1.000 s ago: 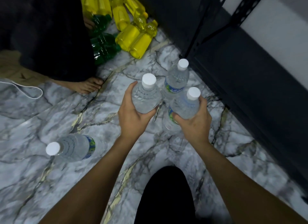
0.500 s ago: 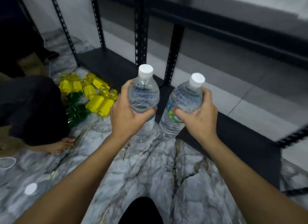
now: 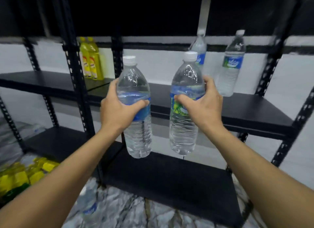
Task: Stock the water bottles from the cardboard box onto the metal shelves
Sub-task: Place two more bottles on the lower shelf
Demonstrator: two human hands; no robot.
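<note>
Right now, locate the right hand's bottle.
Head view, right of centre: the right hand grips the bottle cap up before the middle shelf, beside the other bottle in the left hand.

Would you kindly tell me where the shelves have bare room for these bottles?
The middle shelf looks bare along its left half, from the back post to the standing water bottles, and along its front edge. The bottom shelf is bare too. Crowded only rear right.
</note>
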